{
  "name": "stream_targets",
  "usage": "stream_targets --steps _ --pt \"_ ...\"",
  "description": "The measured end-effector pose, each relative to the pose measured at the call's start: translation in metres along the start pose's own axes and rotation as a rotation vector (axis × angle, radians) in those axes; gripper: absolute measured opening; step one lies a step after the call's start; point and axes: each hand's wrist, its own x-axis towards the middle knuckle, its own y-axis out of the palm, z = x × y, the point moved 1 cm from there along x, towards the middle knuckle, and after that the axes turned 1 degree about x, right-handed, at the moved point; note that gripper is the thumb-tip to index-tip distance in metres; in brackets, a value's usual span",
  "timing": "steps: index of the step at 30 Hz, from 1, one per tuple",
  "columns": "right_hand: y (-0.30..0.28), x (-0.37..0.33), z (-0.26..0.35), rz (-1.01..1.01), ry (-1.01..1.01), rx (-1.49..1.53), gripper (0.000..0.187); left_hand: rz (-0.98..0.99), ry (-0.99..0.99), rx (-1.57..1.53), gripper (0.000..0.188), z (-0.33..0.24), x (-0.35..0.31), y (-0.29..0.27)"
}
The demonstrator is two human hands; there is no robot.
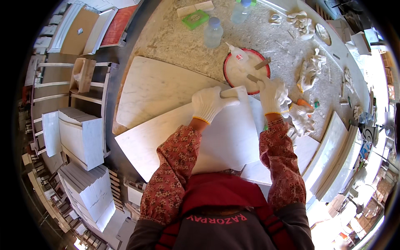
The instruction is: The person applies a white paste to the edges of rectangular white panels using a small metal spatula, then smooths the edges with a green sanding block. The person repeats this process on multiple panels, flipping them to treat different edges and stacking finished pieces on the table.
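Observation:
My left hand (207,104), in a white knit glove, is closed at the upper edge of a white marble-look slab (183,137). A flat grey piece (229,93) shows between its fingers; its kind is unclear. My right hand (273,95), gloved too, grips a flat metal scraper (252,78) over the near side of a red-rimmed bowl (225,73). White paste or powder fills the bowl. A second flat blade (262,63) and a white squeeze bottle (237,53) rest in it. Another pale slab (162,89) lies partly beneath the first.
Two clear bottles (213,33) and a green box (195,19) stand at the far side. Crumpled white gloves (311,71) lie to the right, near an orange-handled object (305,103). Slabs (329,152) lean at the right edge; stacked tiles (81,133) stand left.

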Motion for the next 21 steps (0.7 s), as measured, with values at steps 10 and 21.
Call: stream_targets --steps 10,21 --pt "-0.021 -0.006 -0.014 0.051 0.220 0.565 0.023 -0.066 0.032 -0.035 0.074 -0.012 -0.024 -0.034" --pt "0.007 0.010 -0.009 0.220 0.223 0.560 0.030 -0.412 0.197 -0.103 0.059 -0.020 -0.057 -0.070"
